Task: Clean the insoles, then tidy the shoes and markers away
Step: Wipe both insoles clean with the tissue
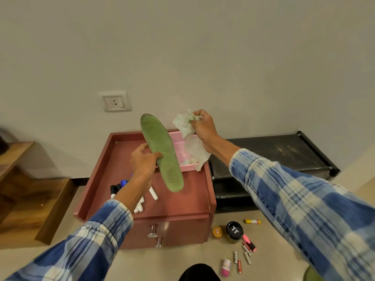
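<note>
My left hand (143, 160) grips a green insole (161, 152) at its middle and holds it up over the reddish cabinet top (182, 201), toe end pointing away. My right hand (203, 128), raised to the right of the insole, pinches a crumpled white wipe (185, 124). Several markers (118, 187) with black and blue caps lie on the cabinet top under my left forearm, along with white ones (153, 193). No shoes are in sight.
A pink mesh basket (179, 145) with tissue stands at the cabinet's back right. A low black shoe rack (274, 155) sits to the right. On the floor lie a black-lidded jar (234, 231), a small yellow jar (217, 232), highlighters, batteries and a glue stick. Wooden furniture stands left.
</note>
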